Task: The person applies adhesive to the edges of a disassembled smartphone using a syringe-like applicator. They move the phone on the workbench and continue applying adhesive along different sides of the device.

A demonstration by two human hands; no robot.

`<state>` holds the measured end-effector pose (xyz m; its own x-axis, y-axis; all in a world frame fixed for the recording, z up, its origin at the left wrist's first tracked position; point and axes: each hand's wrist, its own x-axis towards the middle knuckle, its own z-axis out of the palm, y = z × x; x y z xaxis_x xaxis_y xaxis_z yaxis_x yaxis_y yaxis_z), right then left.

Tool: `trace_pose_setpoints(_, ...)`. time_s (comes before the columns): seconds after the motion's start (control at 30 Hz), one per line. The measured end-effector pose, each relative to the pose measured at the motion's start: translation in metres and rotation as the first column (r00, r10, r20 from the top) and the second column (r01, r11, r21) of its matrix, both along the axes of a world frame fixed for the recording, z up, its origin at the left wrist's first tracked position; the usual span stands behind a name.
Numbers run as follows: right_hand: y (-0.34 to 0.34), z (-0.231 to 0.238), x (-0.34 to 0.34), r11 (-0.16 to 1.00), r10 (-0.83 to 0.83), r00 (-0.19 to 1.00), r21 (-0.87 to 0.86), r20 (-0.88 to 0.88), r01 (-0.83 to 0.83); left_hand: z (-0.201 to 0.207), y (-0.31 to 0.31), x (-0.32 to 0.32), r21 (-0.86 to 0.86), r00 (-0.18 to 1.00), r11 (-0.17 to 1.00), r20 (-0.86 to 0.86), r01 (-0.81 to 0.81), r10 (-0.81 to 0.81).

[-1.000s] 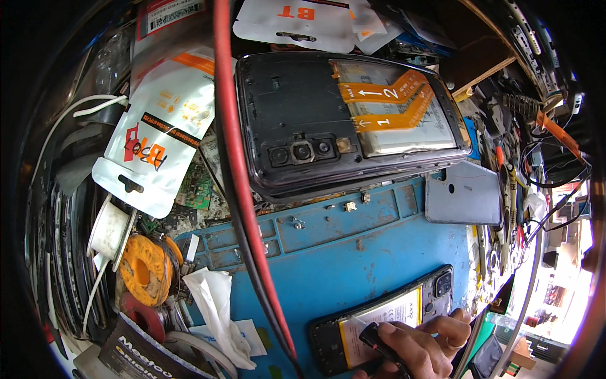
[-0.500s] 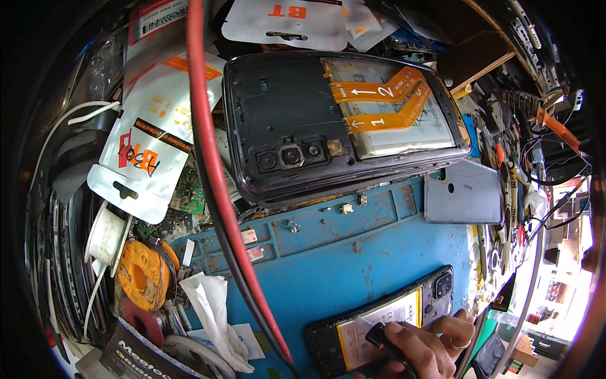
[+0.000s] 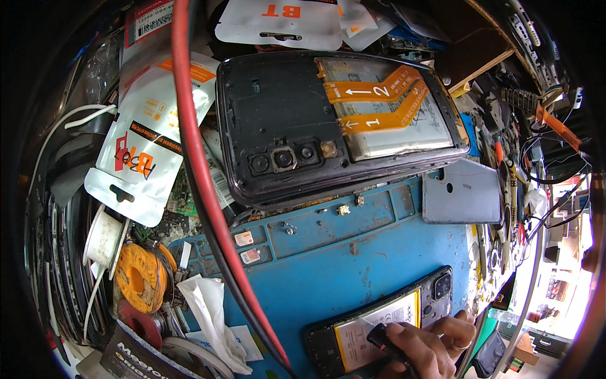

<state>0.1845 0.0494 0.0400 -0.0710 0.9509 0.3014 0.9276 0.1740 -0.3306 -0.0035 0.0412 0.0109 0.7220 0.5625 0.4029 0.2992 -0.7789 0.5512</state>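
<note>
Low in the view, my right hand (image 3: 429, 347) is closed round a black-handled tool (image 3: 386, 341). A thin pale tip comes out of its front end, over the battery of an opened phone (image 3: 319, 350); whether it touches cannot be told. The phone lies tilted on a blue work mat (image 3: 353, 271), its back cover off. Its white battery (image 3: 353, 341) has a yellow edge, and the camera block (image 3: 443, 287) sits at the upper right corner. My fingers partly cover the phone's lower right side. My left hand is out of view.
A larger opened phone (image 3: 259, 107) with orange ribbon cables rests behind the mat. A red and black cable (image 3: 199, 170) crosses the left side. Solder spools (image 3: 136, 278), crumpled tissue (image 3: 205, 316) and silver pouches (image 3: 148, 139) crowd the left. A grey phone cover (image 3: 464, 196) lies right.
The whole view has shifted slightly, so the cable and the large phone appear a little further left. My right hand and the tool hold nearly the same position over the phone.
</note>
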Motion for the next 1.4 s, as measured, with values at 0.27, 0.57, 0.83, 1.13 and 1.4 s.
trace_pose_setpoints(0.27,-0.001,0.000,0.002,1.000,0.001,1.000,-0.010,-0.001,-0.001,-0.001,0.000,0.001,0.063,0.999,0.998,-0.025,-0.020,0.021)
trace_pose_setpoints(0.57,-0.002,-0.001,0.001,0.999,-0.048,0.999,0.001,0.011,0.048,-0.001,0.000,0.001,0.064,1.000,0.998,-0.020,-0.018,0.019)
trace_pose_setpoints(0.83,0.000,-0.002,0.001,0.998,-0.051,0.999,0.022,0.015,0.051,-0.006,0.001,0.001,0.095,1.000,0.995,0.008,-0.002,0.001)
trace_pose_setpoints(1.13,-0.004,-0.004,0.004,0.995,-0.086,0.995,0.056,0.053,0.083,-0.001,0.006,-0.002,0.076,0.997,0.994,-0.037,0.073,-0.070)
trace_pose_setpoints(1.4,-0.002,-0.003,0.018,0.996,-0.019,0.996,0.089,0.085,0.011,-0.008,0.010,-0.002,0.205,0.995,0.973,-0.025,0.102,-0.099)
